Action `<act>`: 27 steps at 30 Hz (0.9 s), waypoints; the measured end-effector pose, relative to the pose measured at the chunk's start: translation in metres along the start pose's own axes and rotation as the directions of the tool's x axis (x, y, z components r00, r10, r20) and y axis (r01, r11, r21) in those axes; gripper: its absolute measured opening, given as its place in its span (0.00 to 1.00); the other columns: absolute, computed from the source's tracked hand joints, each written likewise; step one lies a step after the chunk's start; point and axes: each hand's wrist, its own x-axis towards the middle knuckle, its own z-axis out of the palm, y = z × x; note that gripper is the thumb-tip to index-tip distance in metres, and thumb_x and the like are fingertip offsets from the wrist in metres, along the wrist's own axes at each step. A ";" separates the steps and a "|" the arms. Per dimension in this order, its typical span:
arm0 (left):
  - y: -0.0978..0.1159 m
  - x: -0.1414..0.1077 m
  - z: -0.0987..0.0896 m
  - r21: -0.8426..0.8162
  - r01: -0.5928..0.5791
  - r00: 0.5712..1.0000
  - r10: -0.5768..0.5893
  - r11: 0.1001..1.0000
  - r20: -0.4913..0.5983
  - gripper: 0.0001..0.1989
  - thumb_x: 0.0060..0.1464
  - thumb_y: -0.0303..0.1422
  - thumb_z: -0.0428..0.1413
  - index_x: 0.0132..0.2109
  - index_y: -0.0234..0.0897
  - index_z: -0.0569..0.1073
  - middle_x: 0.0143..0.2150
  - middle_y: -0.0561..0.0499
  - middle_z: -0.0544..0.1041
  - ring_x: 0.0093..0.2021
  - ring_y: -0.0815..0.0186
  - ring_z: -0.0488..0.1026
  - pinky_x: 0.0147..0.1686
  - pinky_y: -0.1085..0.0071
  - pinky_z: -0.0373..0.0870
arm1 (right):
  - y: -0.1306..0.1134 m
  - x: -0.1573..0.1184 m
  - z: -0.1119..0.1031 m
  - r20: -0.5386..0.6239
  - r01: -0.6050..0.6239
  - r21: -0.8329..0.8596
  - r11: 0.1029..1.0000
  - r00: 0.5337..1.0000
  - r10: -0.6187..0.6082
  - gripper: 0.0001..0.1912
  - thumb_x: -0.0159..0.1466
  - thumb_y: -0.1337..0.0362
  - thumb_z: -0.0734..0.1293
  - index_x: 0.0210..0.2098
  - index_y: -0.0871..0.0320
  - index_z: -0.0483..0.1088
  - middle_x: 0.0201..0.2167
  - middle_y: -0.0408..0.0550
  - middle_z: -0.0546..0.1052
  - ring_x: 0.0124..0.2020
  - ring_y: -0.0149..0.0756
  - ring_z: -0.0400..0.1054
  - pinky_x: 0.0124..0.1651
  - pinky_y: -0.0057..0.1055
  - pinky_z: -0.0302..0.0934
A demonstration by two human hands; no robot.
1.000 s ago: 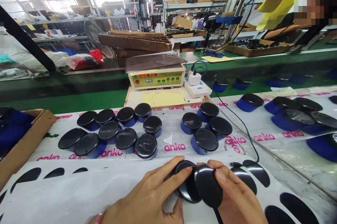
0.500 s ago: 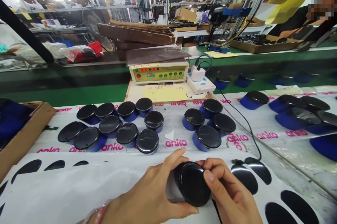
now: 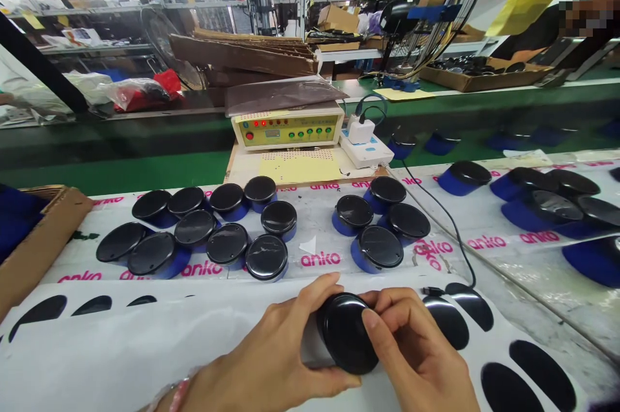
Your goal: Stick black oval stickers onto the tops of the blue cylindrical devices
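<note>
Low in the centre of the frame, the left hand (image 3: pixel 276 347) clasps a round black unit (image 3: pixel 346 338), thumb below and fingers above, hiding most of its side. The right hand (image 3: pixel 421 347) lays its thumb on the upper right of the unit's glossy face, other fingers curled beside the rim; whether it grips cannot be told.

Beneath both hands, a white sheet (image 3: pixel 145 347) spans the bottom, with black discs (image 3: pixel 516 387) at lower right. A plug (image 3: pixel 433 292) lies just beyond the right hand, its cable (image 3: pixel 450 218) running up towards the centre.

Across the middle, blue-sided pots (image 3: pixel 266 257) with black tops crowd the table (image 3: pixel 320 273), closing off the space ahead; more stand at right. A carton (image 3: pixel 53 231) blocks the left edge. Upper centre, a tester (image 3: pixel 285 131) with lit red lamps sits under a cardboard stack (image 3: pixel 247 60), beside a white adapter (image 3: pixel 361 132). A dark post (image 3: pixel 43 63) cuts across the upper left; an open tray (image 3: pixel 479 81) stands upper right.
</note>
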 end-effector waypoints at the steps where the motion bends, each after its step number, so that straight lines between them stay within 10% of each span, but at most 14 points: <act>1: 0.000 0.000 0.000 0.006 -0.007 1.000 0.007 1.000 -0.006 0.45 0.44 0.35 0.66 0.64 0.54 0.49 0.61 0.55 0.66 0.57 0.58 0.67 0.55 0.61 0.65 | -0.001 0.000 0.002 -0.011 0.001 0.001 1.000 1.000 -0.001 0.12 0.62 0.60 0.65 0.24 0.55 0.62 0.30 0.44 0.67 0.37 0.34 0.67 0.36 0.24 0.64; 18: -0.007 -0.001 0.003 0.158 -0.201 0.975 0.212 0.967 -0.061 0.49 0.44 0.34 0.67 0.63 0.58 0.43 0.57 0.56 0.71 0.54 0.62 0.71 0.48 0.68 0.73 | -0.012 0.005 -0.001 0.107 0.115 -0.249 0.962 0.990 -0.091 0.13 0.66 0.60 0.59 0.26 0.54 0.55 0.28 0.40 0.64 0.30 0.29 0.64 0.30 0.23 0.61; 27: 0.000 0.002 0.009 0.570 -0.413 0.877 0.480 0.710 0.037 0.45 0.48 0.31 0.63 0.66 0.39 0.45 0.57 0.37 0.66 0.56 0.52 0.68 0.49 0.60 0.72 | -0.010 0.031 -0.030 0.158 0.167 -0.741 0.650 0.985 -0.073 0.27 0.61 0.45 0.60 0.15 0.54 0.51 0.11 0.37 0.59 0.13 0.29 0.54 0.16 0.27 0.49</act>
